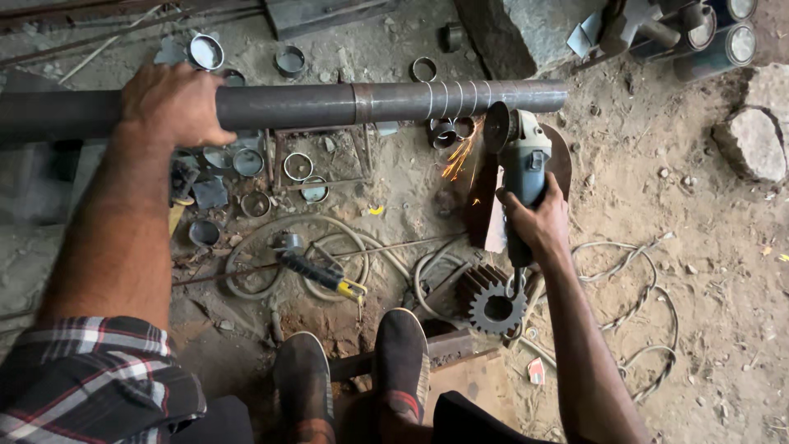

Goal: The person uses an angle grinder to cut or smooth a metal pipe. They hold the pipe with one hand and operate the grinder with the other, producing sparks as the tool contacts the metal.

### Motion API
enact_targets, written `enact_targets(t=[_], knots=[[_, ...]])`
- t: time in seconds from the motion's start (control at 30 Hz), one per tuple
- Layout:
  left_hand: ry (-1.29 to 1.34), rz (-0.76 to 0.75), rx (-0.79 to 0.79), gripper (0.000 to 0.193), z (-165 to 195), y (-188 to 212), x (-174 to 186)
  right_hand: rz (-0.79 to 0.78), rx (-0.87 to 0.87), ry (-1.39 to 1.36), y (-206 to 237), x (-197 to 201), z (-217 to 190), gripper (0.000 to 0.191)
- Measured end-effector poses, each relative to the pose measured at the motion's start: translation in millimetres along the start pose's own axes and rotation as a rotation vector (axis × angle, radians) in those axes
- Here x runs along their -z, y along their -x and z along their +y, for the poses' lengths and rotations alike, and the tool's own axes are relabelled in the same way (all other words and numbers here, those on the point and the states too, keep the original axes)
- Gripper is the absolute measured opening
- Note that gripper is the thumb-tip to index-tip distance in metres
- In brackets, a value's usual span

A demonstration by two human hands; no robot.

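1. right hand [538, 220] is closed round the body of a grinder [523, 160], held upright with its disc [496, 127] at the top.
2. disc meets the underside of a long dark pipe [329, 104] near the pipe's right end; orange sparks [457, 158] fall to the left below the contact.
3. left hand [174, 103] is clamped over the top of the pipe, well to the left of the disc, fingers wrapped over the far side.
4. pipe lies level across the upper part of the view, with several pale chalk lines [448, 98] ringing it just left of the disc, and a band-like seam further left.
5. grinder's cord runs down from below the right hand toward a toothed gear [493, 302] lying on the dirt floor [699, 271].
6. short cut rings [297, 166] of pipe lie scattered on the floor under and behind the pipe, some near the left hand, some just beside the sparks.
7. hose [329, 247] coils on the floor below the pipe, with a black and yellow tool [325, 274] lying across it.
8. two shoes [353, 370] show at the bottom, toes pointing up toward the hose.
9. twisted wire [641, 304] loops on the floor to the right of the right forearm.
10. stones [752, 144] sit at the far right, well apart from the hands.
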State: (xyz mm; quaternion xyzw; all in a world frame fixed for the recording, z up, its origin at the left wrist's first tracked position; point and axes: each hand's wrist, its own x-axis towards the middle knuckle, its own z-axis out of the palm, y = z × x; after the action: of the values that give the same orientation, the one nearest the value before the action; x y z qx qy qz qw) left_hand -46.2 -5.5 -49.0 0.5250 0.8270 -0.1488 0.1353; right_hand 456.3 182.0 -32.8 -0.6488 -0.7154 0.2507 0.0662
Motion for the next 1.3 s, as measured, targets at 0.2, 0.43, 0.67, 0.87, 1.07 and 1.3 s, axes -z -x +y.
enact_targets(t=[0.2,0.43,0.67,0.87,1.07,1.3], knots=[[-0.006,-0.019,0.006,0.081,-0.4,-1.9,-0.9,-0.047,-0.098,-0.008,-1.8,-3.7,6.2,0.108],[-0.022,-0.03,0.0,0.079,0.4,-0.5,-0.3,-0.005,-0.006,0.083,-8.5,-10.4,16.6,0.111],[0.015,0.01,0.001,0.077,0.8,1.1,1.6,-0.024,-0.034,0.018,-8.2,-8.4,15.3,0.109],[0.009,0.016,0.0,0.075,0.0,1.5,0.9,-0.034,-0.022,-0.032,-12.6,-11.8,24.2,0.107],[-0.033,0.038,-0.031,0.078,-2.3,-1.4,-1.5,0.021,0.083,-0.006,-13.4,-11.1,21.8,0.103],[-0.013,0.009,-0.004,0.079,-0.1,0.2,-2.1,-0.096,-0.078,-0.095,-7.3,-3.7,6.4,0.09]])
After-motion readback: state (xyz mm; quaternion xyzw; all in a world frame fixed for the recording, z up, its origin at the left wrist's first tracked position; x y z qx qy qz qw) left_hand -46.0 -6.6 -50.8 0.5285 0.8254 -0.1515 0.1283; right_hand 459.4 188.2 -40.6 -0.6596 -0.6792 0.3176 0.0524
